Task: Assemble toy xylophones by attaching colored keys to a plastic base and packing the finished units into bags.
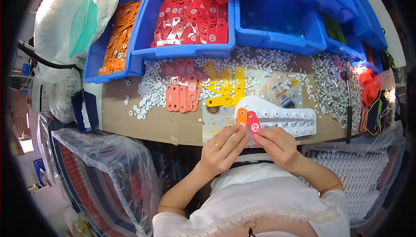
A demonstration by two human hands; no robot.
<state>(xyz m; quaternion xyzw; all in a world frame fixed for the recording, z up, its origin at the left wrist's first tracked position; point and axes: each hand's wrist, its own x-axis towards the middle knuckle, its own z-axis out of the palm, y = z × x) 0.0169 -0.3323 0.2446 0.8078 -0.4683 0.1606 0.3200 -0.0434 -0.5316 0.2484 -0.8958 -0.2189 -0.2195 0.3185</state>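
Both hands meet at the near edge of the table. My left hand, a ring on one finger, pinches the lower end of an orange plastic tag. My right hand grips a red tag beside it. The two tags fan out together over the rounded left end of a white plastic plate with rows of round studs. Loose red tags and yellow strips lie just beyond on the table.
Blue bins hold red tags and orange tags at the back. White washers and metal screws are scattered on the brown table. A black-handled tool lies right. Plastic-wrapped bundles flank my lap.
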